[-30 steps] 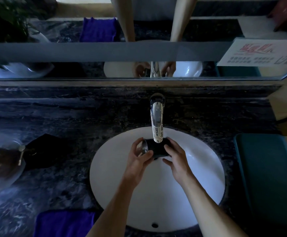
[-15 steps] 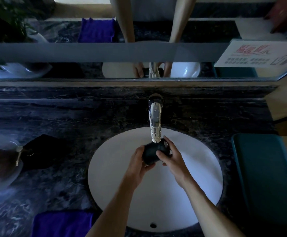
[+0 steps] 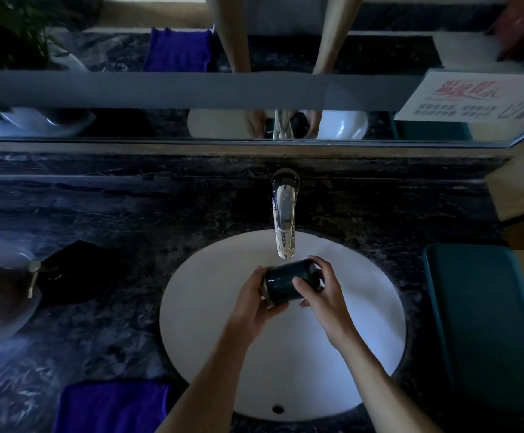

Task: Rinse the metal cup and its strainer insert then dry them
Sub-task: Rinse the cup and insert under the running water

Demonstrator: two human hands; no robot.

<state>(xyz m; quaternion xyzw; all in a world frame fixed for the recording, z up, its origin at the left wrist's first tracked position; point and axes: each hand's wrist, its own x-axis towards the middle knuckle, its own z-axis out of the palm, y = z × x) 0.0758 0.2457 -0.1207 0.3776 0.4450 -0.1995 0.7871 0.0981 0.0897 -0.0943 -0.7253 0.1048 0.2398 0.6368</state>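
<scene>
The cup (image 3: 289, 284) held between both hands is dark and shiny, with a bare silver metal rim at the left hand's (image 3: 256, 310) side. Just above the hands, the tap (image 3: 283, 220) is bright, mirror-like metal. Under the hands the sink bowl (image 3: 207, 332) is smooth, glossy white. Around it the counter (image 3: 114, 323) looks like dark speckled stone, polished. Below the left arm lies a soft, fuzzy purple cloth (image 3: 110, 407). To the right of the right hand (image 3: 326, 295) sits a smooth, matt dark-green tray (image 3: 485, 323). Far behind the hands, the mirror (image 3: 98, 123) is glass, with a paper sign (image 3: 476, 98) stuck on it
</scene>
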